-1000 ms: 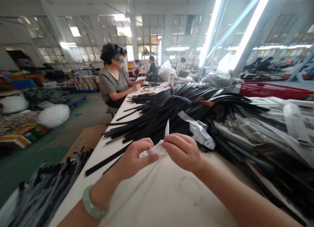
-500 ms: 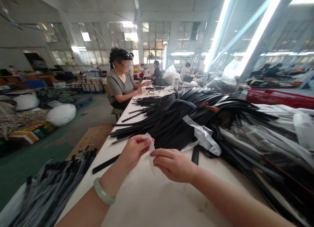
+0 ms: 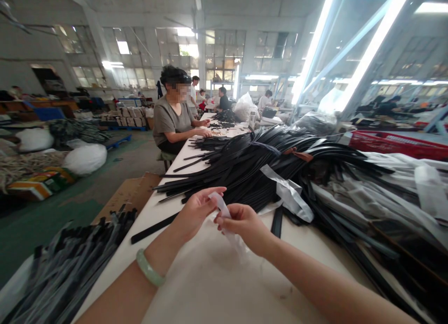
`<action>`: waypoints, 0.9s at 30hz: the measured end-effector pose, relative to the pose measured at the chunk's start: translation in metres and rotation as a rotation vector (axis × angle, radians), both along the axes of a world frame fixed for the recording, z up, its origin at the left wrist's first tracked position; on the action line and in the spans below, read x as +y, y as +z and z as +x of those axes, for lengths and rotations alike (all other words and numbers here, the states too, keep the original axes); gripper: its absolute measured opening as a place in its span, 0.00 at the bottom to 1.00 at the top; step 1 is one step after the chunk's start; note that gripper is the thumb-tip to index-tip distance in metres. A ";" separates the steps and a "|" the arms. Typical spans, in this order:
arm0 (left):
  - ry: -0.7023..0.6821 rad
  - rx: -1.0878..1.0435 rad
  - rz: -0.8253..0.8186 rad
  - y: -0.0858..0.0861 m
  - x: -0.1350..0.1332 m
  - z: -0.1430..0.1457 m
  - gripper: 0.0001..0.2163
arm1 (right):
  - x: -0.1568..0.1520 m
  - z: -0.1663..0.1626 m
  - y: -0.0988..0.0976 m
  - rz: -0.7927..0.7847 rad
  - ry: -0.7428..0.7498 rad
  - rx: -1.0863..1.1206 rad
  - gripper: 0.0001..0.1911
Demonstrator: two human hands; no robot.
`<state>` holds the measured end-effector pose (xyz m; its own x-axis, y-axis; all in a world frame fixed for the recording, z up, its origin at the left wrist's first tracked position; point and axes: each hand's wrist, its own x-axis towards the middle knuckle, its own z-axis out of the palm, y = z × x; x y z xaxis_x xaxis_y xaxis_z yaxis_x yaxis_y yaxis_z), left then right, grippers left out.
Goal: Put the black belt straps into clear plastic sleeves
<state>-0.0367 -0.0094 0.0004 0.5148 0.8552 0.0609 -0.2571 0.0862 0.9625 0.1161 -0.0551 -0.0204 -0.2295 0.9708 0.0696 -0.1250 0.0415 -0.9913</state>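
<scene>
Between my hands, over the near part of the pale table [image 3: 196, 286], is a narrow translucent plastic sleeve [image 3: 235, 242]. My left hand [image 3: 196, 212], with a pale green bangle [image 3: 150, 268] on its wrist, pinches the sleeve's upper end. My right hand [image 3: 247, 226] grips it just below, thumb on top, and the rest hangs down toward me. Beyond my fingers lies a big heap of black straps [image 3: 241, 170]. One loose black strap [image 3: 154, 228] rests left of my left hand. A crumpled clear plastic sleeve [image 3: 292, 198] lies on the heap to the right.
Along the table's left side, a co-worker [image 3: 175, 114] sits with hands over small pieces. Sleeved black straps [image 3: 77, 263] are piled low at the left, beside cardboard [image 3: 128, 198]. White plastic sleeves [image 3: 395, 198] and a red tray [image 3: 395, 144] are at the right.
My right hand has turned so its thumb lies over the sleeve. More of the sleeve now hangs below my fingers, and my left index finger has straightened.
</scene>
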 end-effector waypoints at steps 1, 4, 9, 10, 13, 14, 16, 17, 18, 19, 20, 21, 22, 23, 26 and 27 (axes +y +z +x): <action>0.024 0.036 -0.032 0.000 0.000 0.001 0.24 | 0.002 0.001 -0.002 0.009 -0.066 -0.070 0.13; 0.136 0.216 -0.078 -0.001 -0.003 0.003 0.24 | 0.007 0.006 -0.006 0.116 -0.290 -0.413 0.07; 0.269 0.340 -0.030 -0.002 -0.007 0.007 0.26 | 0.005 0.005 -0.008 0.339 -0.487 -0.802 0.09; 0.269 0.351 -0.076 -0.001 -0.007 0.007 0.27 | 0.004 0.005 -0.007 0.381 -0.490 -0.839 0.10; 0.157 0.442 -0.219 0.000 -0.008 0.006 0.28 | 0.003 0.005 -0.007 0.486 -0.472 -0.937 0.10; 0.117 0.470 -0.215 0.000 -0.008 0.006 0.28 | 0.003 0.006 -0.008 0.497 -0.462 -0.970 0.11; 0.095 0.484 -0.136 0.000 -0.007 0.005 0.27 | 0.004 0.008 -0.008 0.500 -0.438 -1.039 0.11; 0.107 0.472 -0.100 -0.001 -0.006 0.005 0.27 | 0.004 0.009 -0.009 0.506 -0.418 -1.082 0.10; 0.121 0.454 -0.085 -0.001 -0.005 0.004 0.26 | 0.003 0.009 -0.009 0.519 -0.393 -1.135 0.10; 0.132 0.432 -0.097 -0.001 -0.004 0.004 0.25 | 0.002 0.009 -0.010 0.538 -0.367 -1.200 0.09; 0.140 0.412 -0.131 -0.001 -0.003 0.004 0.25 | 0.001 0.008 -0.010 0.562 -0.337 -1.272 0.09; 0.144 0.404 -0.178 -0.001 -0.002 0.003 0.25 | 0.000 0.007 -0.010 0.590 -0.303 -1.347 0.08; 0.144 0.411 -0.222 0.000 -0.001 0.003 0.25 | -0.002 0.006 -0.009 0.619 -0.264 -1.414 0.08; 0.132 0.427 -0.257 0.000 0.000 0.002 0.25 | -0.004 0.005 -0.008 0.645 -0.229 -1.470 0.08; 0.034 0.450 -0.324 0.002 0.002 0.000 0.28 | -0.007 0.003 -0.001 0.684 -0.185 -1.567 0.08; 0.003 0.441 -0.349 0.002 0.002 -0.001 0.28 | -0.007 0.003 0.001 0.686 -0.190 -1.585 0.08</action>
<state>-0.0376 -0.0074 0.0023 0.4246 0.7878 -0.4461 0.1626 0.4184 0.8936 0.1192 -0.0625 -0.0194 -0.3729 0.8830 0.2850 0.9267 0.3701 0.0659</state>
